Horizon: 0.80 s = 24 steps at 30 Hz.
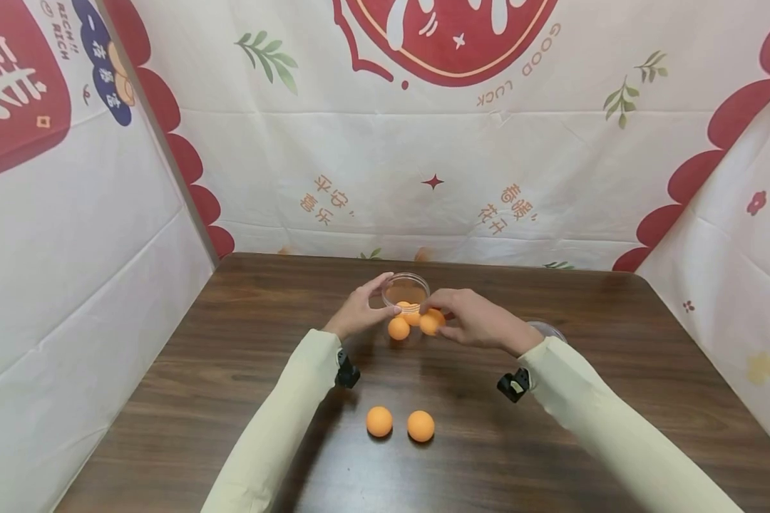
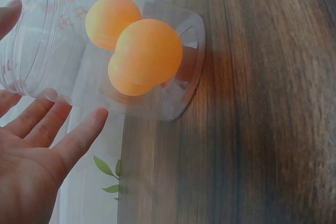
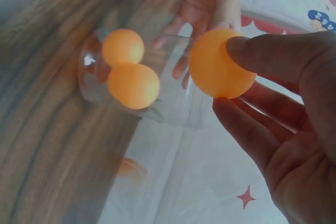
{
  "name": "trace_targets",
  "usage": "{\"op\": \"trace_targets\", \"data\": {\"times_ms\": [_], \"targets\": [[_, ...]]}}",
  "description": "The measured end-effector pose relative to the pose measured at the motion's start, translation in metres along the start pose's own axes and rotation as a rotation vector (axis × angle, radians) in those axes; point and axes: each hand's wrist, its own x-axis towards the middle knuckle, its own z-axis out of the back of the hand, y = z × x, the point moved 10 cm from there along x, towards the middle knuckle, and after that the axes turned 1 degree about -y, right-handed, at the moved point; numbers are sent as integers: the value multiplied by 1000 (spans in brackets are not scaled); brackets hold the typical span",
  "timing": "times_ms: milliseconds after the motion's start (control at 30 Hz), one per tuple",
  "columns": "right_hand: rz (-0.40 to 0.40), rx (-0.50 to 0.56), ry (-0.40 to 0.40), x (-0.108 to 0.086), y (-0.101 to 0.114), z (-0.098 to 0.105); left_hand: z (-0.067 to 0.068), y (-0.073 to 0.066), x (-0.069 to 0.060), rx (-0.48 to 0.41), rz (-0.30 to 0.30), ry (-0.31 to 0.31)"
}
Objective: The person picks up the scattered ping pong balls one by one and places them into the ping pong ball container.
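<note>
A clear plastic jar (image 1: 406, 279) stands upright on the wooden table, with a few orange balls (image 2: 149, 51) at its bottom. My left hand (image 1: 363, 305) holds the jar near its mouth, the thumb on one side and the fingers on the other; in the left wrist view several fingertips lie along the wall. Between thumb and fingers, my right hand (image 1: 481, 318) pinches another orange ball (image 3: 220, 64), beside the upper part of the jar. In the head view, the held ball overlaps the jar's right side.
Two loose orange balls (image 1: 379, 422) lie side by side on the table (image 1: 231, 399), nearer to me than the jar. A clear round object (image 1: 547, 328) is partly hidden behind my right forearm. Printed cloth (image 1: 372, 157) hangs behind the table and on both sides.
</note>
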Motion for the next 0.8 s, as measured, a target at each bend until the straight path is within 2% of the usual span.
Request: {"op": "trace_targets", "data": {"times_ms": [333, 800], "targets": [[54, -46, -116, 9, 8, 20, -1, 3, -1, 8, 11, 6], [14, -114, -195, 23, 1, 35, -1, -1, 1, -31, -35, 9]]}}
